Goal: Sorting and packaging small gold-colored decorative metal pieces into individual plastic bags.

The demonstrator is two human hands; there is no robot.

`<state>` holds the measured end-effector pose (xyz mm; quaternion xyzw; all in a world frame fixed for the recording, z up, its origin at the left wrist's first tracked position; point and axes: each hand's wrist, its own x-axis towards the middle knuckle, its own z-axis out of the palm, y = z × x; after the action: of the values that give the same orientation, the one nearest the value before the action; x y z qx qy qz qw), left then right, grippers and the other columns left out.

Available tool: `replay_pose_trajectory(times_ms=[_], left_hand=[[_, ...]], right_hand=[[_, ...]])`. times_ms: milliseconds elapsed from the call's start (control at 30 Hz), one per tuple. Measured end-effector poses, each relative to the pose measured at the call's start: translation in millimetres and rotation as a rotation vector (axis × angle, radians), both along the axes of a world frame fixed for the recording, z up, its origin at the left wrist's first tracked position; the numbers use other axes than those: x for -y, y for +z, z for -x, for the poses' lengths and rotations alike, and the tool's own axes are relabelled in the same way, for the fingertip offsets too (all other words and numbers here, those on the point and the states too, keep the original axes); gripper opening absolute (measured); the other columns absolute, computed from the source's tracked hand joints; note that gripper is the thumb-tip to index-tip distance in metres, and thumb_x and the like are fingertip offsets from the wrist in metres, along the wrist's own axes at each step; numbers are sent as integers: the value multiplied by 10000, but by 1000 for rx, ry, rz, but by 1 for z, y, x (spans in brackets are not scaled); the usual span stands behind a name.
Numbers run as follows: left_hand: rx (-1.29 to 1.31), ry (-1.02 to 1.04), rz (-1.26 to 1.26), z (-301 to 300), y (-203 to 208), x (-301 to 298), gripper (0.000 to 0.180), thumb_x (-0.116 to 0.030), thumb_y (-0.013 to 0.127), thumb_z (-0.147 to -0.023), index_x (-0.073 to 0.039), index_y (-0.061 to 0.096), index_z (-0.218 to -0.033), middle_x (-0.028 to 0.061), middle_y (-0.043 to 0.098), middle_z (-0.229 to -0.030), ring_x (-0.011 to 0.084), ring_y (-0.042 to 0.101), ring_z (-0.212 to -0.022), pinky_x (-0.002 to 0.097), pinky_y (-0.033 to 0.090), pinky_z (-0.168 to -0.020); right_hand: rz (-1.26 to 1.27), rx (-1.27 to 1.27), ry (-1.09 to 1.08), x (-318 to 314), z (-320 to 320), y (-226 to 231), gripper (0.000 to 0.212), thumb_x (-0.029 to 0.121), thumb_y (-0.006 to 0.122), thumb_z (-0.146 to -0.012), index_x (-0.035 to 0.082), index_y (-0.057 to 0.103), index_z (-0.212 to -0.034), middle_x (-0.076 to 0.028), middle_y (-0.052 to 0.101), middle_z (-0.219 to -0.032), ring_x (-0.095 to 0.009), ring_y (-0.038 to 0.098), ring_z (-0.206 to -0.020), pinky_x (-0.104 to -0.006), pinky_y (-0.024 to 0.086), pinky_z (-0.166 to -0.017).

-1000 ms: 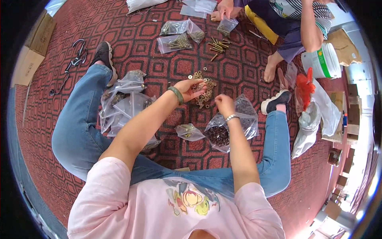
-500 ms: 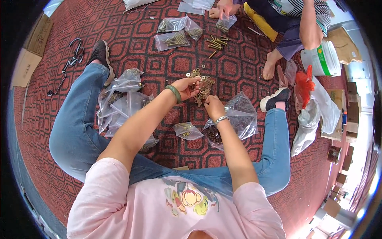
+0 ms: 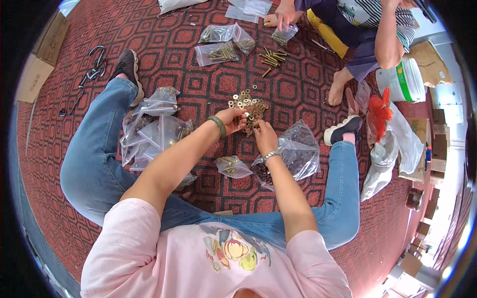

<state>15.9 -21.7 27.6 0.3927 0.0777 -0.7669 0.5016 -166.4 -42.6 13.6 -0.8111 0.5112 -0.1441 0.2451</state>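
Observation:
A pile of brass-coloured washers [image 3: 243, 101] lies on the carpet in front of me. My left hand [image 3: 230, 120], with a green bangle on its wrist, is curled at the pile's near left side, and a few washers show at its fingertips. At the near right edge of the pile is my right hand [image 3: 265, 138], its fingers pinched together; what they hold is too small to make out. By my right wrist lies a large clear bag [image 3: 300, 154] with dark small parts. A small zip bag of brass-coloured pieces [image 3: 232, 167] rests between my forearms.
Several zip bags of hardware [image 3: 158, 131] lie beside my left leg. Farther off are bags of bolts [image 3: 217, 53] and a loose pile of bolts [image 3: 272, 59]. Another person's hand [image 3: 284, 15] touches a bag at the far right, near a white bucket [image 3: 401, 81].
My hands stay at the washers, with the right one shifted slightly. Some washers have spread toward the far left of the pile. The view has tilted a little.

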Motion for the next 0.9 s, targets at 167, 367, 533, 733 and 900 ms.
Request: replay_pose_trajectory(times_ms=[167,367,533,733,900], left_hand=[[0,-10,0,5,-5,-6,109,-87,506,-876,-11,567,-925,56,582,-713,160,569,-607,241,497,-540],[10,-13,46,11,-11,-11,115,-90,502,-878,-7,566,-923,61,583,-724,163,572,-622,247,500,-557],[5,-10,24,6,-14,-11,120,-93,498,-879,-4,565,-922,65,584,-732,166,574,-634,251,503,-571],[6,-30,4,14,-15,-8,126,-97,494,-881,0,564,-920,70,586,-743,169,578,-648,256,507,-588],[4,-34,-4,8,-20,-8,131,-100,490,-882,3,563,-918,73,587,-751,172,580,-660,261,510,-602]], right_hand=[[-224,199,-13,8,-13,17,157,120,578,-780,41,580,-916,-73,586,-767,-218,542,-649,-328,444,-610],[-151,285,-102,30,-9,8,168,144,606,-772,29,580,-891,-68,587,-778,-197,546,-657,-306,450,-620],[-80,113,-111,25,-8,-2,156,144,610,-767,26,584,-867,-67,601,-755,-186,550,-648,-298,450,-618],[-90,169,-131,32,-4,-18,161,142,615,-765,29,586,-876,-69,611,-731,-191,560,-646,-295,452,-619],[-254,187,-182,35,1,-7,179,144,614,-766,26,601,-900,-76,615,-725,-203,565,-647,-296,454,-622]])
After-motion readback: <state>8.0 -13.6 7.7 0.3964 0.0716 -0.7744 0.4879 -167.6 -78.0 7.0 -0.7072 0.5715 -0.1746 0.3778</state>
